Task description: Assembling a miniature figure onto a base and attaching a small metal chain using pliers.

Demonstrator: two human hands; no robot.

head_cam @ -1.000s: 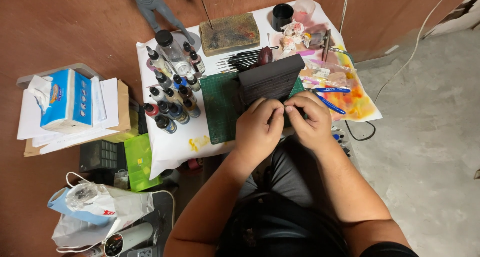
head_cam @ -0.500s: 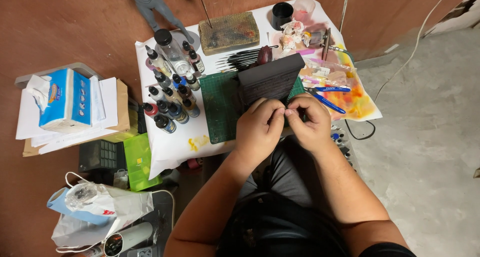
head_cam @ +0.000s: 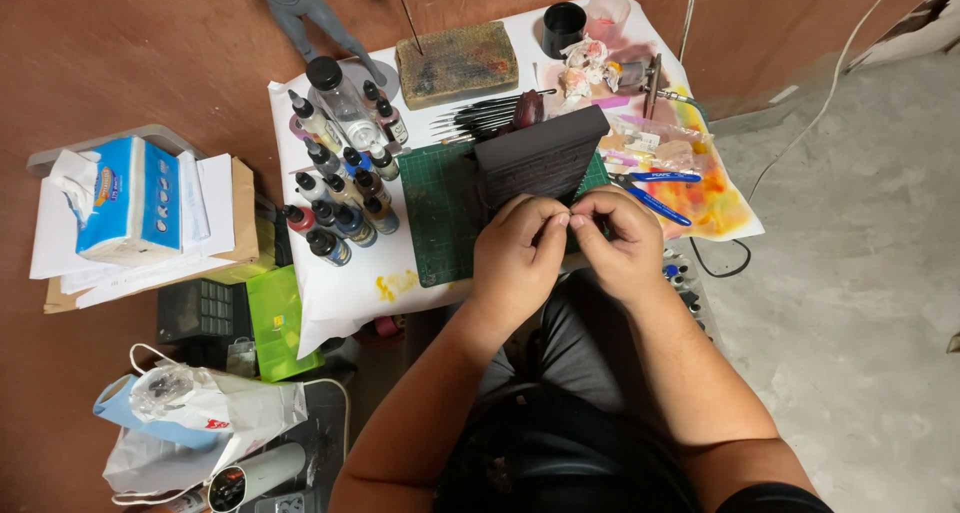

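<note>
Where the two hands meet at centre frame: left hand (head_cam: pixel 518 258) and right hand (head_cam: pixel 618 241), fingertips pinched together above the near edge of the counter (head_cam: pixel 350 293). Both grips closed, thumb against forefinger, on something too small to make out, perhaps a tiny part; hidden between the fingertips. Directly above the hands, just beyond the knuckles: dark grey ribbed block (head_cam: pixel 540 158), upright on the green cutting mat (head_cam: pixel 445 218) that lies at the middle of the counter. Left of the mat: cluster of small dropper paint bottles (head_cam: pixel 335 198), standing in rows, with one taller clear bottle (head_cam: pixel 338 98) with a black cap at the upper left of the cluster. Top centre: stained rectangular sponge block (head_cam: pixel 458 63), a thin stick rising from it; beneath it, a fan of fine brushes (head_cam: pixel 485 118). Upper right: black cup (head_cam: pixel 564 25), crumpled stained tissue (head_cam: pixel 585 63), and below these a paint-smeared plastic sheet (head_cam: pixel 715 198) bearing blue-handled pliers (head_cam: pixel 650 188). Far left of frame: blue-and-white tissue pack (head_cam: pixel 130 198) on a stack of papers. Lower left: green plastic box (head_cam: pixel 275 318) and a white plastic bag (head_cam: pixel 215 418). Top left: legs of a grey figurine (head_cam: pixel 305 13).
</note>
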